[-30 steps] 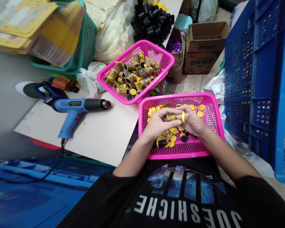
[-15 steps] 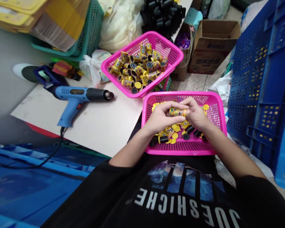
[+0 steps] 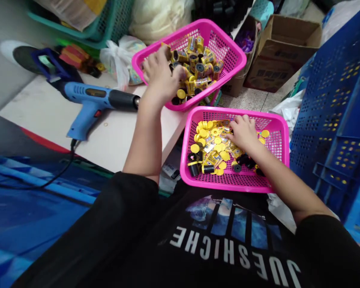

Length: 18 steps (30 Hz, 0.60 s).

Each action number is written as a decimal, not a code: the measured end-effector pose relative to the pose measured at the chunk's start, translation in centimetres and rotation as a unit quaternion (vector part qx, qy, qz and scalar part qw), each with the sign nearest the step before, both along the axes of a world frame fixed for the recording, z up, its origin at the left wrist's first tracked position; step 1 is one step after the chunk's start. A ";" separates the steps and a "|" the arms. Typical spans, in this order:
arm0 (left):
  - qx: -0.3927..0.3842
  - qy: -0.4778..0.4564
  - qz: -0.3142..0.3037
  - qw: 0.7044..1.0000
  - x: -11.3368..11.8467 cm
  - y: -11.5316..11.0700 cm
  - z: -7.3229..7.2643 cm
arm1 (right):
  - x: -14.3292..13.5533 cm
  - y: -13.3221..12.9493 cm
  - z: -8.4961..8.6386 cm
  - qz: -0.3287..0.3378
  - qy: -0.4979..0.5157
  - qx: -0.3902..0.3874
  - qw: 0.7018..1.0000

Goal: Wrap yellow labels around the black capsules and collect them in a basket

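Note:
My left hand (image 3: 162,76) is over the left side of the upper pink basket (image 3: 237,60), fingers spread, nothing seen in its grip. Below and beside it lie small yellow-labelled black cylinders (image 3: 199,71) in a heap. My right hand (image 3: 245,132) is down in the nearer pink basket (image 3: 184,160), its fingers apart over flat printed yellow sleeves (image 3: 211,157). Around those sleeves are yellow round caps (image 3: 195,148) and black cylinders (image 3: 193,169). The right fingertips partly cover what lies under them.
A blue heat gun (image 3: 87,96) lies on the white table (image 3: 117,148) at left, its cord hanging over the edge. Blue crates (image 3: 333,108) stand close on the right. Behind are a cardboard box (image 3: 276,60) and a white bag (image 3: 118,60).
My hands were together around a yellow-labelled cylinder above the nearer basket. The left has swung up-left to the upper basket; the right has dropped among the sleeves. The cylinder is out of both hands.

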<state>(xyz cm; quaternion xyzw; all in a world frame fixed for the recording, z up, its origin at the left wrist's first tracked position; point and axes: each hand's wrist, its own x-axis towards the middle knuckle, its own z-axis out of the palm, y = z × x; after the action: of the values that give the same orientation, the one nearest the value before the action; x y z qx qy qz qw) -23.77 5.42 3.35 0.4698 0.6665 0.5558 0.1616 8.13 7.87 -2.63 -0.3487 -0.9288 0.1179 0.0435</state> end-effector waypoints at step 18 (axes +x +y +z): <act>-0.102 -0.138 -0.298 0.939 14.7 -4.4 -3.5 | 2.6 1.2 5.3 0.041 0.049 -0.159 0.985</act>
<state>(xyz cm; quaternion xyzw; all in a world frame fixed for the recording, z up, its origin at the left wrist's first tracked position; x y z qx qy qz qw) -9.06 1.00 -0.17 0.5471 0.5200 0.4705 0.4571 10.71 9.10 2.72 -0.3066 -0.9084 0.2830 0.0283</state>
